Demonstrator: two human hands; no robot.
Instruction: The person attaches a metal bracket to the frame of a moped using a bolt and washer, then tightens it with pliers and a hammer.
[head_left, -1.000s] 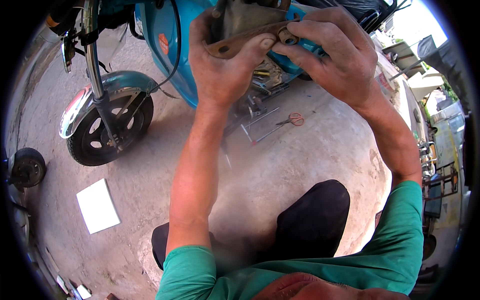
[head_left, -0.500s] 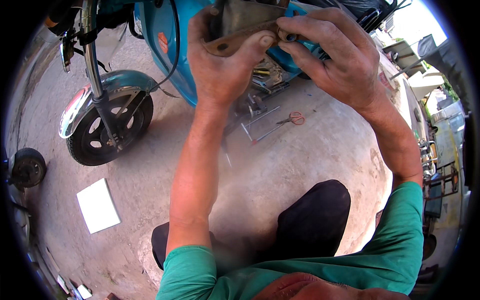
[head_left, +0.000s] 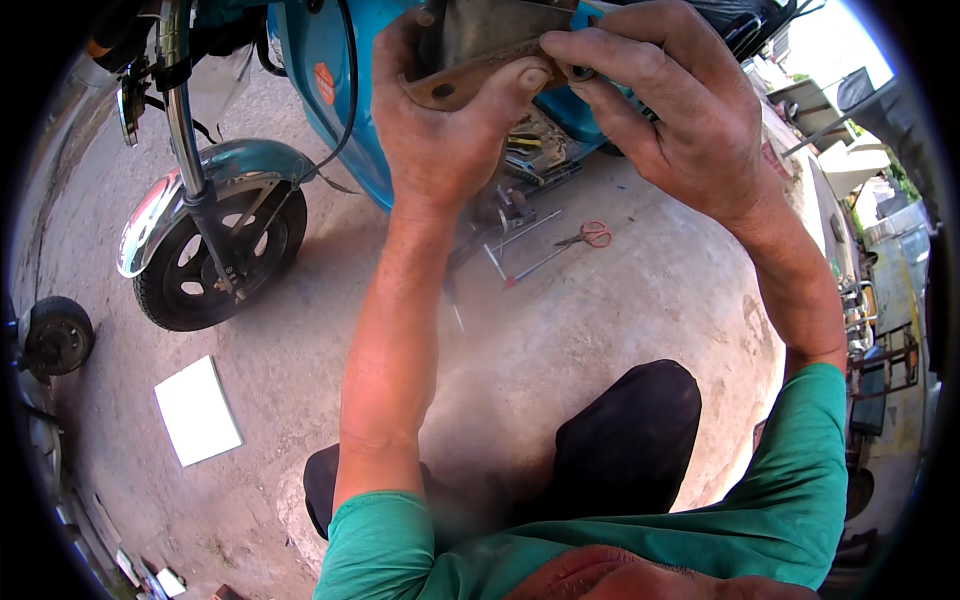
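My left hand is closed round a rusty metal bracket with a round hole, its thumb lying across the plate. A grimy metal housing sits just behind the bracket. At the bracket's right end, the fingers of my right hand pinch a small cylindrical metal bushing or nut, mostly hidden by the forefinger. Both hands are high in the view, against the blue body panel of a vehicle.
A chrome-fendered front wheel stands left. A tray of tools lies under the panel. Orange-handled scissors and metal rods lie on the concrete. A white board and a smaller wheel are at left.
My right forefinger has moved left and up over the small part, covering more of it. The bracket and my left hand have shifted slightly up and left.
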